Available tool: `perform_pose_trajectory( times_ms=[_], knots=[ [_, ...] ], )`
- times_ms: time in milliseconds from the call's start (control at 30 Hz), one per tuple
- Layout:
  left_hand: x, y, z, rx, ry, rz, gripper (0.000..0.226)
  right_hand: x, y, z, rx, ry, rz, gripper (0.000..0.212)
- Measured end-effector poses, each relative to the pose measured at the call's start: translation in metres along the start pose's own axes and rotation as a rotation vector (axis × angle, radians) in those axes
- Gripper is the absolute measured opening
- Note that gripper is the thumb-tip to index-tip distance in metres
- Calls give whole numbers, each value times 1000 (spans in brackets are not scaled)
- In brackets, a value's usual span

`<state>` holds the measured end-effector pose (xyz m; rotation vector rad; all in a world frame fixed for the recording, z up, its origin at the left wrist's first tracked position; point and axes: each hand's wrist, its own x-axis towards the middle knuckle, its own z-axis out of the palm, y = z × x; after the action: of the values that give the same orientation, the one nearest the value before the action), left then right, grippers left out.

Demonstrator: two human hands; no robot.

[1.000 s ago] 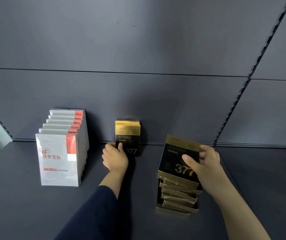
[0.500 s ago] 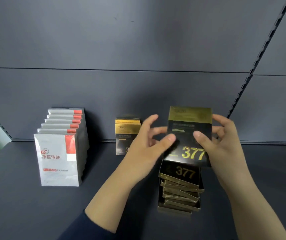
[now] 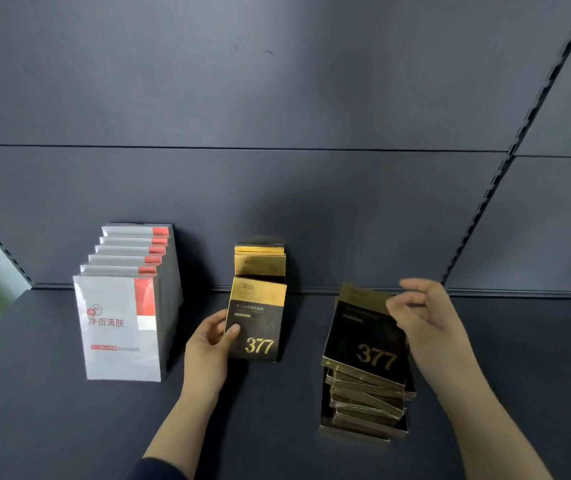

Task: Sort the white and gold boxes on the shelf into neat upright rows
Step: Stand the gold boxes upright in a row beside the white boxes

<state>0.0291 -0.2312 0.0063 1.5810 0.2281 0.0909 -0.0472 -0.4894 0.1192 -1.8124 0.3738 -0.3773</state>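
A row of several white boxes with red corners (image 3: 121, 327) stands upright at the left of the dark shelf (image 3: 52, 427). In the middle, a short row of black and gold boxes (image 3: 260, 263) stands upright against the back wall. My left hand (image 3: 208, 344) grips a gold "377" box (image 3: 258, 320) by its left edge, upright at the front of that row. To the right, several gold boxes lie in an untidy flat stack (image 3: 367, 386). My right hand (image 3: 426, 317) hovers over the stack's top box, fingers loosely curled, holding nothing.
A dark panelled back wall (image 3: 277, 98) runs behind the shelf. A slotted upright rail (image 3: 505, 168) slants down at the right. Another slotted rail (image 3: 0, 244) borders the shelf's left end.
Both hands held one gold box above the stack half a second ago. My left hand carried it left and stood it in front of the upright gold row. My right hand let go and returned over the stack.
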Motion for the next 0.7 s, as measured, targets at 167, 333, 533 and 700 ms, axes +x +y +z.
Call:
perform_pose_trajectory(
  times_ms=[167, 333, 533, 700],
  knots=[
    [11, -2, 14, 187, -2, 67, 33, 3, 14, 6, -336, 30, 14, 53],
    [20, 3, 22, 335, 59, 145, 43, 4, 25, 3, -261, -71, 167, 59],
    [24, 6, 29, 376, 65, 123, 44, 1, 30, -2, -214, -96, 188, 72],
    [26, 11, 29, 374, 82, 85, 51, 1, 27, -3, -81, -100, 178, 58]
  ],
)
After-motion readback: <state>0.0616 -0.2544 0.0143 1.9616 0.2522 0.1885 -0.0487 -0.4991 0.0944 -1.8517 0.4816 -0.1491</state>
